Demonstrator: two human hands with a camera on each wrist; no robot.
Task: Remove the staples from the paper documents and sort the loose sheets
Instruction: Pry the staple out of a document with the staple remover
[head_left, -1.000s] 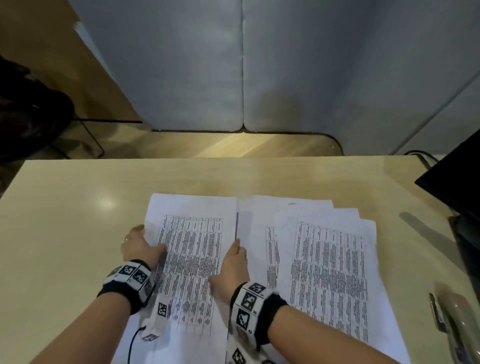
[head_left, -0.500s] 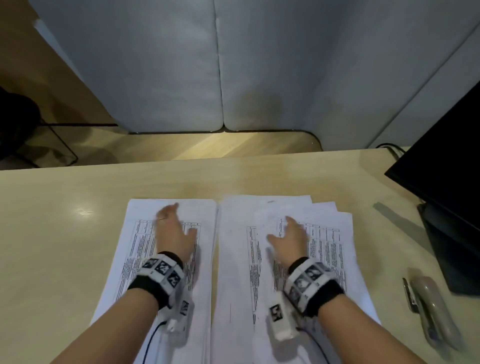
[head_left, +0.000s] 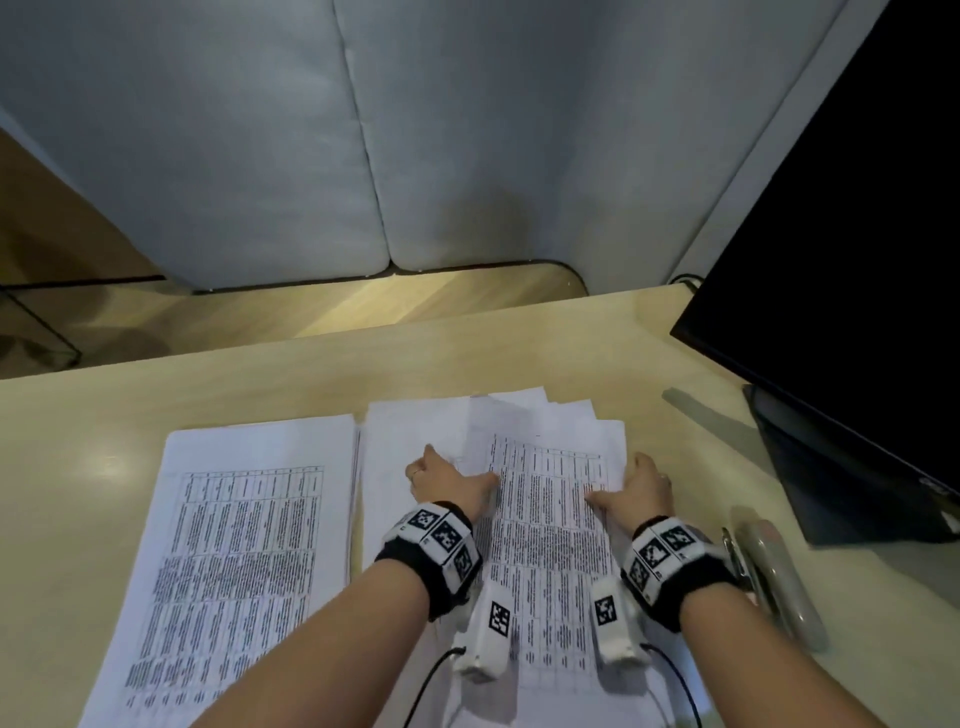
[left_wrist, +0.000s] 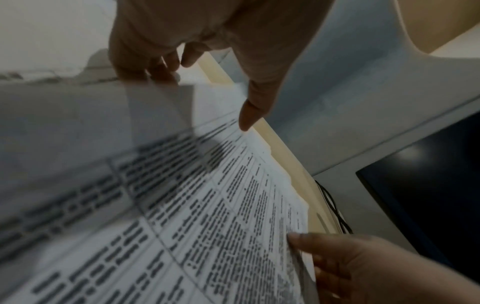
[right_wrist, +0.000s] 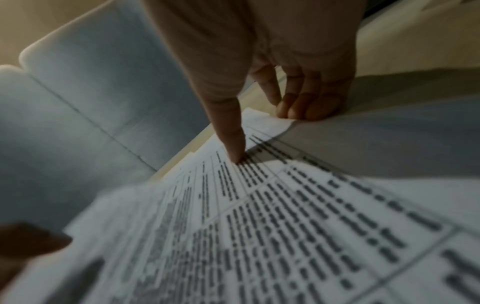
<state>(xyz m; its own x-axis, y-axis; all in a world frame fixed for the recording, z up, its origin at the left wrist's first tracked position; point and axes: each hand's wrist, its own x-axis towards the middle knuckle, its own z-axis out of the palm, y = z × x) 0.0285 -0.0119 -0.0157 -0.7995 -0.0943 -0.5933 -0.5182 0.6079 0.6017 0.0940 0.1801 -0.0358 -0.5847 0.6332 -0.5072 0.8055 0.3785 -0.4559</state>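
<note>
Both hands moved onto fanned right stack (head_left: 550, 525): left hand (head_left: 447, 480) pinches its left edge, right hand (head_left: 641, 488) pinches right edge. Stapler (head_left: 774, 577) just right of right hand.

The head view is evenly lit and fairly sharp, with a soft glare spot on the desk (head_left: 106, 465) at left and straight edges bowed near the borders. Both wrist views are dim and grainy; near print on the sheets (left_wrist: 207, 216) smears into blur.
</note>
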